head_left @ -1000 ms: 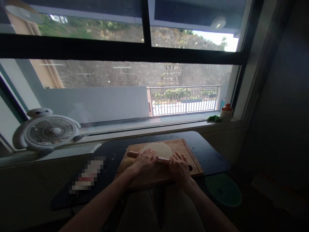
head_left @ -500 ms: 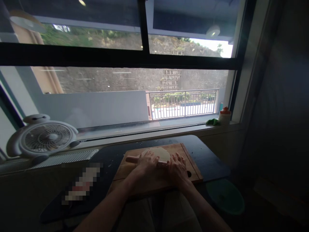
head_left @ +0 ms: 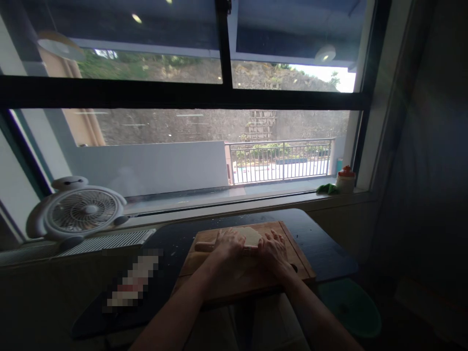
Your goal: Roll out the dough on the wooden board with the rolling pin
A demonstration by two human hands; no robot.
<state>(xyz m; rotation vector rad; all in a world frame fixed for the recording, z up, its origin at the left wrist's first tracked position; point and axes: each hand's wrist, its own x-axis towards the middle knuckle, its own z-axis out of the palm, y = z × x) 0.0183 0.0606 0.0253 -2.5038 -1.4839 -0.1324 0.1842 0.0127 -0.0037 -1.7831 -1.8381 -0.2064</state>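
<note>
A wooden rolling pin [head_left: 203,247] lies across a sheet of pale dough [head_left: 251,236] on a wooden cutting board [head_left: 236,287]. My left hand [head_left: 229,247] is over the pin left of its middle, fingers bent around it. On the pin's right part rests my right hand [head_left: 273,248], its fingers also bent and covering that end. Both palms face down. The dough's far edge shows between and beyond the hands; some of it is hidden under them.
The board sits on a dark table [head_left: 321,243] dusted with white specks. To the left are a white fan [head_left: 89,209] and a blurred-out item [head_left: 133,282]. A bottle with an orange top [head_left: 345,180] and a green thing [head_left: 326,188] stand on the windowsill. A green stool [head_left: 351,307] is at lower right.
The whole view has shifted slightly, so everything appears a little lower and further right. Both hands stay on the rolling pin, their fingers a bit more bent.
</note>
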